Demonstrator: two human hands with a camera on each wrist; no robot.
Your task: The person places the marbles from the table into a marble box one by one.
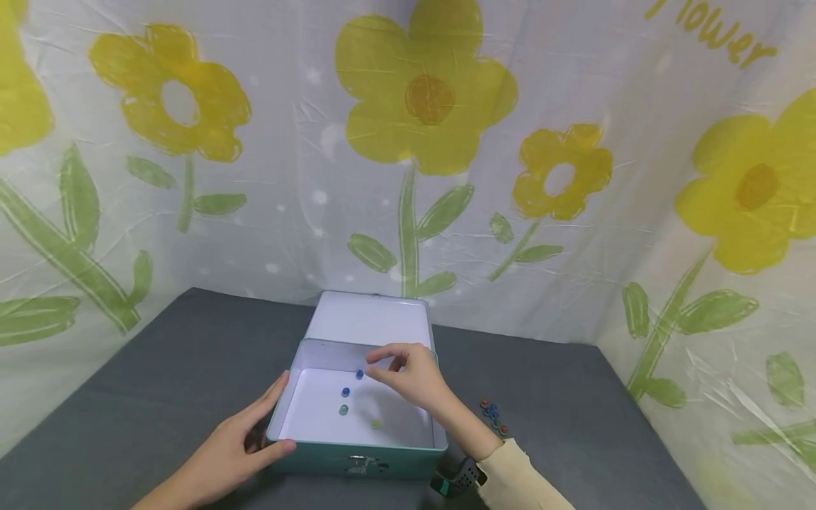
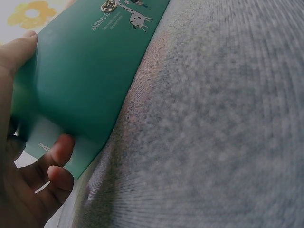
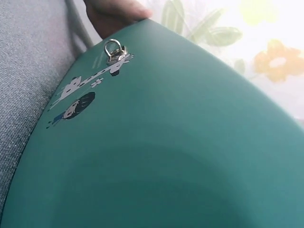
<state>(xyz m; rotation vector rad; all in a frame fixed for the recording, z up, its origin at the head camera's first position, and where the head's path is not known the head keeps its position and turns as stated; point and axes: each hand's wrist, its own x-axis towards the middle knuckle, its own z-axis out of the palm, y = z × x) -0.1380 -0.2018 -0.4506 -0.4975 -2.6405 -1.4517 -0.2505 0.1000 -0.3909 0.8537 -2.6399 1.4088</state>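
A green tin box [image 1: 357, 457] with a white inside stands on the table, its lid [image 1: 370, 319] tipped back. My left hand [image 1: 232, 446] holds the box's front left corner; in the left wrist view its thumb [image 2: 21, 50] is at the rim and fingertips [image 2: 61, 149] touch the side. Above the inside of the box, my right hand [image 1: 411, 372] has thumb and forefinger apart, with nothing visible between them. Just left of those fingertips is a small blue bead-like piece [image 1: 360, 374]. Another blue piece [image 1: 346, 392], a green piece [image 1: 343, 410] and a yellow-green piece [image 1: 376, 424] lie on the box floor.
Several small blue and orange-red pieces [image 1: 494, 416] lie in a cluster on the dark grey table [image 1: 548, 397], right of the box. A metal clasp [image 3: 115, 52] sticks out from the box front. Behind the table hangs a flower-printed curtain [image 1: 280, 177].
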